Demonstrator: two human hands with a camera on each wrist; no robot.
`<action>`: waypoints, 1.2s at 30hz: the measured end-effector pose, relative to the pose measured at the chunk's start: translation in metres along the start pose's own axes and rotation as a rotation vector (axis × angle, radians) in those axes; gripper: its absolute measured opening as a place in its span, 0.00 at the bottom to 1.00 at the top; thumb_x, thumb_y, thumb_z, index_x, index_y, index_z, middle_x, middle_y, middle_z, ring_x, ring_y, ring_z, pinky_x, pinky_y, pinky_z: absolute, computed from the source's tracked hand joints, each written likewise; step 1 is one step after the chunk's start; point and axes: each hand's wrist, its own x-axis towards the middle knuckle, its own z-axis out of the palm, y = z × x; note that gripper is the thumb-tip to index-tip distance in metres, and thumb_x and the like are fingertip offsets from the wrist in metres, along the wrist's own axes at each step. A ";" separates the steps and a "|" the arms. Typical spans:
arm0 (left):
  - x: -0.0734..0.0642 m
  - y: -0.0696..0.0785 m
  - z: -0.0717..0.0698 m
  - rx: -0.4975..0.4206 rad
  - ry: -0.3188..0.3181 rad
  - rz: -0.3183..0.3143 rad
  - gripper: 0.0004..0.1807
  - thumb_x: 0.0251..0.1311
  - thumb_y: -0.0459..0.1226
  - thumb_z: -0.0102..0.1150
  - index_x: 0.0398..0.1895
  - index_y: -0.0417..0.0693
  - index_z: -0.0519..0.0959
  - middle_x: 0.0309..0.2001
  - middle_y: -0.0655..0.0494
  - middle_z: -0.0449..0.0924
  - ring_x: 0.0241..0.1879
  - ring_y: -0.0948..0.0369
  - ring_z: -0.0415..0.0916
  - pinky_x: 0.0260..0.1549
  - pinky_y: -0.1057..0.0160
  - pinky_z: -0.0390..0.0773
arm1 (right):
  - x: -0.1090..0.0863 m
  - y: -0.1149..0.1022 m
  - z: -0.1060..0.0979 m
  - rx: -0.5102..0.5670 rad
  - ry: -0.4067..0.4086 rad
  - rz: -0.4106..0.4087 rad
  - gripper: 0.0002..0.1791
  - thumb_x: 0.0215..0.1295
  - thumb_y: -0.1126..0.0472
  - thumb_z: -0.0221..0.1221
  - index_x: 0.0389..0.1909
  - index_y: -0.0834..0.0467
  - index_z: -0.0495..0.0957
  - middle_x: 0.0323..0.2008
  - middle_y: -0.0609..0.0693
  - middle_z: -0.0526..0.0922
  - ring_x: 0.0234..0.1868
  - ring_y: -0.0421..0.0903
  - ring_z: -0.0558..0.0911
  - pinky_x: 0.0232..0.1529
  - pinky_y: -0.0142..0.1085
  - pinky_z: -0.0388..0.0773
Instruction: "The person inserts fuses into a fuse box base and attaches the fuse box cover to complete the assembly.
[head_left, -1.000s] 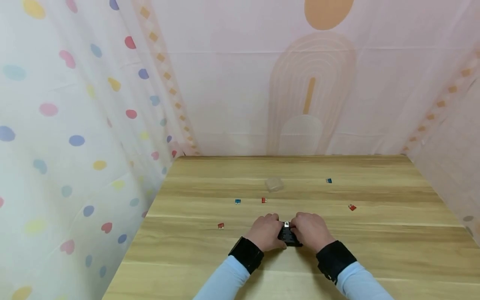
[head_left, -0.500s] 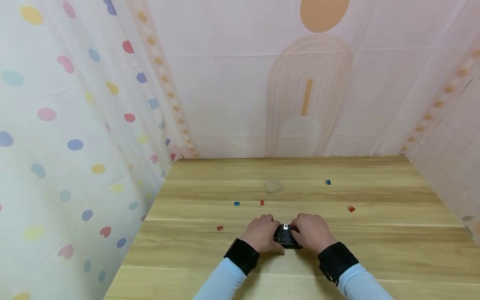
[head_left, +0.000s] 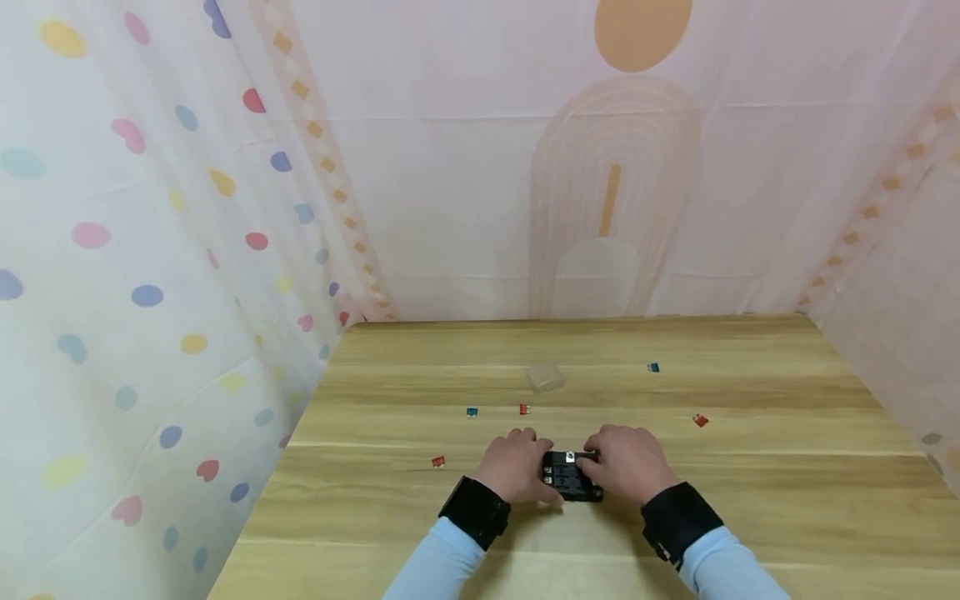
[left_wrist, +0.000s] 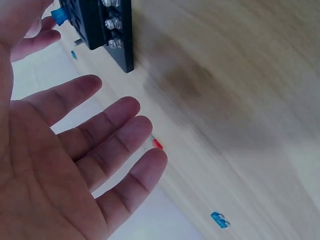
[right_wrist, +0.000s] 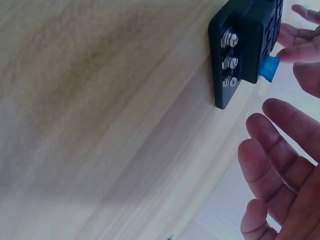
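A black fuse block (head_left: 572,482) with rows of metal screws sits on the table between both hands. A blue blade fuse (right_wrist: 269,67) sticks out from its top face in the right wrist view. My left hand (head_left: 517,468) is at the block's left side, thumb towards the near edge; in the left wrist view its fingers (left_wrist: 117,132) spread loosely, apart from the block. Over the right side is my right hand (head_left: 630,462), its thumb reaching across the block, close to the fuse in the right wrist view. The other fingers (right_wrist: 270,155) are loosely bent around nothing.
A clear plastic case (head_left: 544,377) lies behind the block. Loose red fuses (head_left: 438,462) and blue fuses (head_left: 472,412) are scattered to the left, with another blue fuse (head_left: 653,367) and red fuse (head_left: 701,420) at the right. A patterned curtain hangs behind the table.
My left hand has drawn left, so more of the fuse block shows. The right hand stays over the block's right side. The view has shifted slightly.
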 end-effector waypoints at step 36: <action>0.002 -0.007 -0.011 -0.013 -0.027 -0.076 0.43 0.40 0.66 0.73 0.58 0.53 0.80 0.48 0.53 0.79 0.50 0.54 0.75 0.46 0.53 0.76 | 0.004 0.052 -0.016 0.059 0.004 0.199 0.15 0.61 0.53 0.67 0.40 0.61 0.86 0.38 0.55 0.86 0.33 0.48 0.81 0.36 0.46 0.79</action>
